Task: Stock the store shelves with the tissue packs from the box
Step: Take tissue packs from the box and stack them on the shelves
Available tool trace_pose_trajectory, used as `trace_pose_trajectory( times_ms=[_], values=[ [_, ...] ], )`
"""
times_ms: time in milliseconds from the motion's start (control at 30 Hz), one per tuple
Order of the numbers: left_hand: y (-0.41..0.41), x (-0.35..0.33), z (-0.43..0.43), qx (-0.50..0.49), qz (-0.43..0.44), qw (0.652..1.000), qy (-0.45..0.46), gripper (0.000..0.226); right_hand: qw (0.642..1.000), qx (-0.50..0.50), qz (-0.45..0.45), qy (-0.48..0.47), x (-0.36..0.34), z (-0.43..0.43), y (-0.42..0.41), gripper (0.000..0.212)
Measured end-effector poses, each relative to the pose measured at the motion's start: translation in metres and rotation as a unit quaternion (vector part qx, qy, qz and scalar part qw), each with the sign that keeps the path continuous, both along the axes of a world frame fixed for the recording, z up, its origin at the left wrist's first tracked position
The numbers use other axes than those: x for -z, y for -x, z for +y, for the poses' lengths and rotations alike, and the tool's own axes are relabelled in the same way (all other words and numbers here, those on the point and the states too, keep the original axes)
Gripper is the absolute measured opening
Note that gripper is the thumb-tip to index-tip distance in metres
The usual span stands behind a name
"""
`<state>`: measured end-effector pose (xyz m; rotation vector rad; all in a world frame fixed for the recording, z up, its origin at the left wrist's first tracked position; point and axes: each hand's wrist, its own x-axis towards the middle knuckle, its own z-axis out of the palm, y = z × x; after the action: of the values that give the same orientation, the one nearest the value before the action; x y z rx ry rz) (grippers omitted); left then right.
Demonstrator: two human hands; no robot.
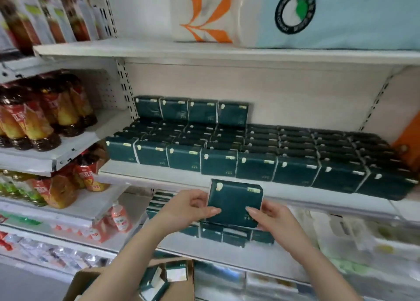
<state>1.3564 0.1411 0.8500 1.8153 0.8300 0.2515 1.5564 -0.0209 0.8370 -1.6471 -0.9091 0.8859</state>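
A dark green tissue pack (235, 202) is held upright in front of the shelf edge (141, 179). My left hand (189, 206) grips its left side and my right hand (270, 215) grips its lower right corner. On the shelf behind stand several rows of the same green packs (256, 150), with a second layer (191, 110) stacked at the back left. More green packs (225, 235) sit on the shelf below. A cardboard box (179, 280) with a few packs inside is at the bottom, partly hidden by my left forearm.
Bottled drinks (43, 116) fill the shelves to the left. Large paper-goods bags (295, 14) sit on the top shelf. An orange item (406, 139) stands at the right end of the tissue shelf. Pale plastic-wrapped packs (354, 237) lie on the lower right shelf.
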Motion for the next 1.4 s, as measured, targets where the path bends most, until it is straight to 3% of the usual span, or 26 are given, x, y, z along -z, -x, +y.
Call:
trace_pose_trajectory(
  times_ms=[133, 200, 300, 400, 567, 700, 833, 933, 1100, 1400],
  values=[
    [-0.046, -0.036, 0.032, -0.010, -0.066, 0.996, -0.056, 0.058, 0.994, 0.029, -0.096, -0.034, -0.034, 0.023, -0.045, 0.027],
    [-0.076, -0.050, 0.047, -0.012, -0.108, 0.991, -0.073, 0.046, 0.993, 0.032, -0.089, -0.066, -0.048, 0.038, -0.070, 0.016],
    [-0.124, -0.069, 0.071, -0.002, -0.125, 0.987, -0.101, 0.036, 0.988, 0.063, -0.097, -0.099, -0.064, 0.067, -0.109, 0.021],
    [-0.170, -0.077, 0.096, -0.010, -0.104, 0.985, -0.139, 0.035, 0.981, 0.106, -0.142, -0.072, -0.072, 0.094, -0.142, 0.022],
    [-0.227, -0.077, 0.129, -0.007, -0.033, 0.975, -0.219, 0.022, 0.966, 0.093, -0.239, 0.021, -0.082, 0.129, -0.191, 0.030],
    [-0.250, -0.071, 0.141, -0.009, -0.008, 0.967, -0.256, 0.019, 0.962, 0.063, -0.265, 0.009, -0.080, 0.146, -0.216, 0.027],
    [-0.281, -0.076, 0.154, -0.031, 0.099, 0.949, -0.297, 0.040, 0.941, 0.050, -0.325, 0.084, -0.083, 0.172, -0.240, 0.023],
    [-0.299, -0.078, 0.161, -0.053, 0.149, 0.937, -0.311, 0.041, 0.912, 0.059, -0.385, 0.131, -0.086, 0.190, -0.254, 0.025],
    [-0.310, -0.065, 0.171, -0.126, 0.206, 0.895, -0.375, 0.039, 0.932, 0.021, -0.345, 0.106, -0.074, 0.211, -0.262, 0.025],
    [-0.322, -0.059, 0.191, -0.155, 0.250, 0.863, -0.410, 0.049, 0.897, 0.085, -0.422, 0.104, -0.056, 0.217, -0.269, 0.023]
  ],
)
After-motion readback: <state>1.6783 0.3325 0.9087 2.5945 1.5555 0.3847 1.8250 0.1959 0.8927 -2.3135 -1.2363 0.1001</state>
